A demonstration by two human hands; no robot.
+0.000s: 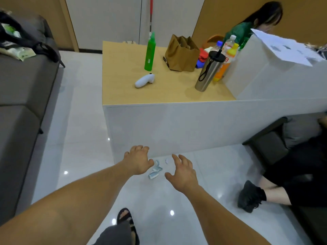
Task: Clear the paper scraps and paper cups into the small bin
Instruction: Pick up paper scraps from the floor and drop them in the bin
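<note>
Scraps: crumpled white-and-blue paper scraps (155, 171) lie on the glossy tile floor (79, 121), between the two hands and near the foot of the surface; a smaller white fragment (166, 160) lies just beyond them
Hands: left hand (138, 160) and right hand (184, 172) reach down on either side of the scraps, fingers spread and loosely bent, holding nothing; whether either touches the paper cannot be told
Around: the wood-topped, white-sided surface (123, 92) stands directly behind the scraps; a grey sofa (17, 103) flanks the left; a seated person's black shoe (250, 196) rests on the floor at right
On the surface: an upright green bottle (149, 52); a white handheld controller (144, 80) on its side just in front of it; a steel tumbler (208, 71) with black lid and strap; an orange bottle (221, 71) beside it
Containers: a brown paper bag (182, 53) stands open-topped; its contents are hard to make out
Hidden: a black bag (21, 38) on the sofa is cut off at the left edge; a loose paper sheet (286, 48) on a white counter partly covers a second person behind it
</note>
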